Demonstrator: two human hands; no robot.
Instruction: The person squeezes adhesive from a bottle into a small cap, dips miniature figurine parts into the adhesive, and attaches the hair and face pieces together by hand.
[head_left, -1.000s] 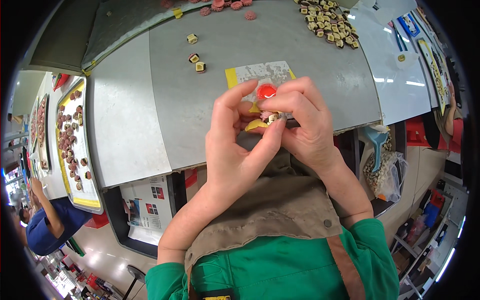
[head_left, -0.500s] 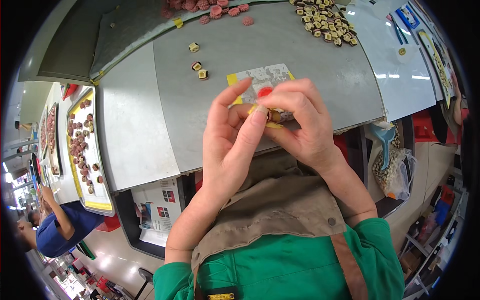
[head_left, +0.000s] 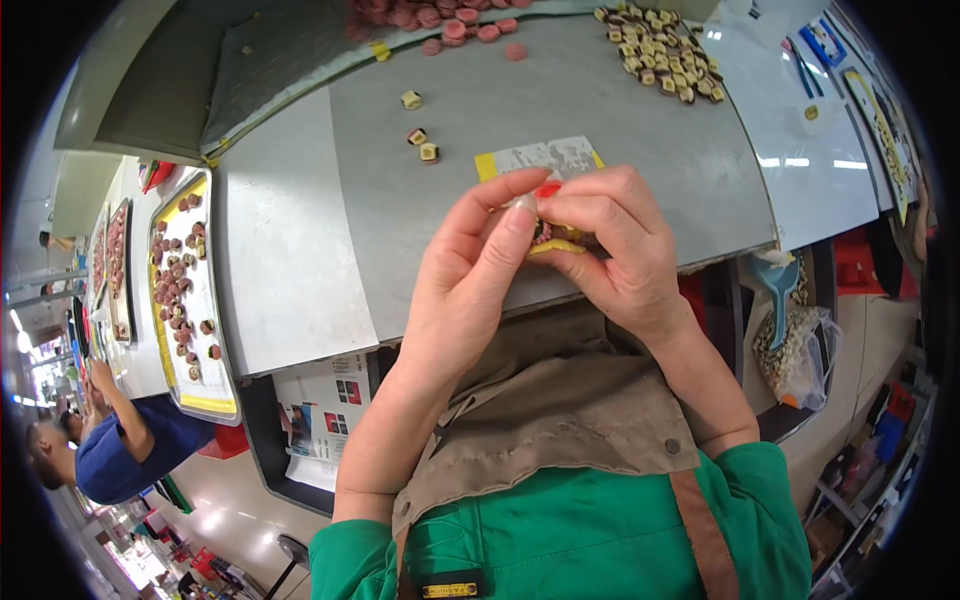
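Both of my hands meet above the near edge of the grey work surface (head_left: 350, 180). My left hand (head_left: 460, 275) is closed, its thumb and bent index finger pressed together beside a pale bit too small to name. My right hand (head_left: 630, 245) is curled round a small dark and pink piece (head_left: 543, 232) with a yellow strip (head_left: 558, 245) along its lower side. Fingers cover most of that piece. A red round thing (head_left: 548, 188) shows just behind the fingertips; whether it is held cannot be seen. Beyond lies a worn white board (head_left: 545, 155) with yellow edges.
Small cream-and-dark pieces (head_left: 665, 55) are heaped at the far right, pink ridged pieces (head_left: 455, 30) at the back. A few loose pieces (head_left: 428, 152) lie left of the board. A tray (head_left: 212, 340) stands left, a blue scoop (head_left: 780, 290) lower right. A person in blue (head_left: 140, 450) is far left.
My left index finger, raised and apart before, has bent down to the thumb. The red thing sits closer to the fingertips. The whole view has shifted slightly.
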